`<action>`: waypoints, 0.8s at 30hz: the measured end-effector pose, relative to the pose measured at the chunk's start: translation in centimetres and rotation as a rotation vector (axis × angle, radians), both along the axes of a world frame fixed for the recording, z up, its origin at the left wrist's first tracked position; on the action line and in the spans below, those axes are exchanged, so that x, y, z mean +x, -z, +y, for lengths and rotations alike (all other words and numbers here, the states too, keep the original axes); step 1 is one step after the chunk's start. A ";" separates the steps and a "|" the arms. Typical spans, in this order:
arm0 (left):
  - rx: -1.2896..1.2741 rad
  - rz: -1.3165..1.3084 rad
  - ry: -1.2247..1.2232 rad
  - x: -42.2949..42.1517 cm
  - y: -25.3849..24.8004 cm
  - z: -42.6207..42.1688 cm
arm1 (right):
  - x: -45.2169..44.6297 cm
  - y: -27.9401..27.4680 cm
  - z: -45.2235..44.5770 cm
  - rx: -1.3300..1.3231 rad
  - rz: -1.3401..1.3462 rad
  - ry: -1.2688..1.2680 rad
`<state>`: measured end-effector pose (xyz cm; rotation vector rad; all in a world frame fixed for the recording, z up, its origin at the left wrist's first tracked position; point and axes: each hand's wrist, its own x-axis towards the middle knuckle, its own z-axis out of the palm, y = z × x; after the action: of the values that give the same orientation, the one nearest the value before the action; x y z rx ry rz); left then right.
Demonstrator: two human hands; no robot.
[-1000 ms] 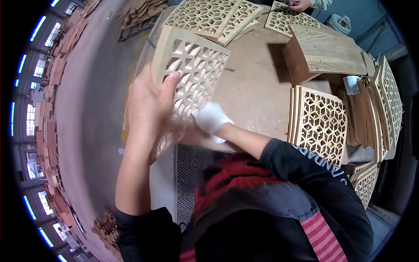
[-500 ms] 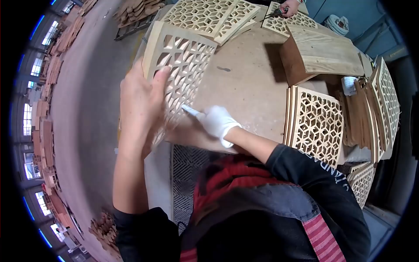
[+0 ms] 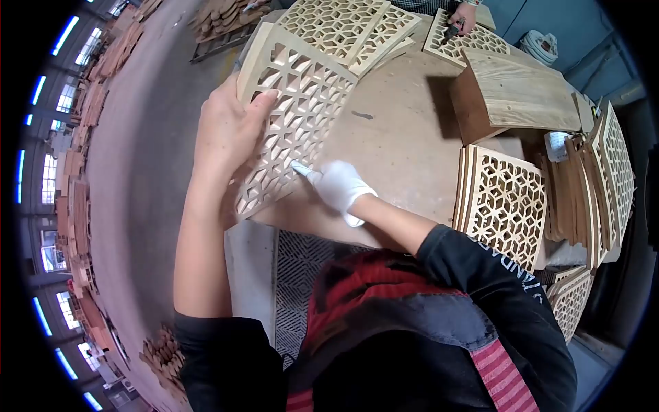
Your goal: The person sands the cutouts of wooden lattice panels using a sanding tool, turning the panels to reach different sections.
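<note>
My bare left hand (image 3: 230,130) grips the edge of a pale wooden lattice panel (image 3: 302,113), thumb on the near face and fingers hidden behind. The panel is tilted up over the left side of the table. My right hand (image 3: 340,189), in a white glove, is closed on a thin whitish tool (image 3: 301,168) whose exact kind I cannot make out. Its tip meets the lattice near the panel's lower right openings.
Lattice panels (image 3: 336,31) lie at the table's far side. A wooden box-like piece (image 3: 528,89) and a stack of panels (image 3: 508,202) stand on the right. Another person's hand (image 3: 465,17) holds a dark tool over a far panel (image 3: 484,42).
The panel has tilted a little, so its face shows more fully. My right hand stays close to the lattice, the tool's tip at nearly the same spot. The view has shifted slightly.
</note>
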<state>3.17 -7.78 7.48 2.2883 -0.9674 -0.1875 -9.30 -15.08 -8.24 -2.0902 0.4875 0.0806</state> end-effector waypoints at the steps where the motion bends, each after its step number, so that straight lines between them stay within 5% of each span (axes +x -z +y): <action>1: 0.005 -0.018 -0.002 0.1 -0.1 0.1 | 0.8 1.5 0.5 0.010 -0.035 0.016; 6: -0.070 0.027 0.026 2.5 0.9 0.7 | 2.3 2.8 0.7 -0.302 0.050 -0.170; 8: -0.078 -0.051 0.034 2.7 1.4 0.5 | 2.1 1.5 0.1 -0.068 0.119 -0.026; 9: -0.054 -0.287 0.110 3.3 1.9 0.7 | 1.9 1.2 -0.1 -0.022 0.118 -0.001; 11: -0.114 -0.120 0.069 2.2 1.5 0.5 | 1.9 -0.6 0.1 -0.002 0.149 0.045; 16: -0.174 -0.084 0.090 -0.1 0.1 0.3 | 5.2 1.6 1.5 -0.226 0.032 0.102; 17: -0.195 -0.065 0.075 0.3 0.5 0.3 | 5.7 2.3 1.5 -0.449 0.005 -0.127; 18: -0.222 -0.044 0.067 0.9 0.9 0.5 | 5.6 1.2 1.9 -0.297 0.022 0.049; 24: -0.195 -0.113 -0.122 1.9 0.7 3.3 | 3.3 -0.2 2.0 -0.299 0.070 -0.011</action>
<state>5.08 -4.49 6.83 2.1871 -0.8578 0.0853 -6.04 -13.07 -8.01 -2.3888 0.5577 0.0916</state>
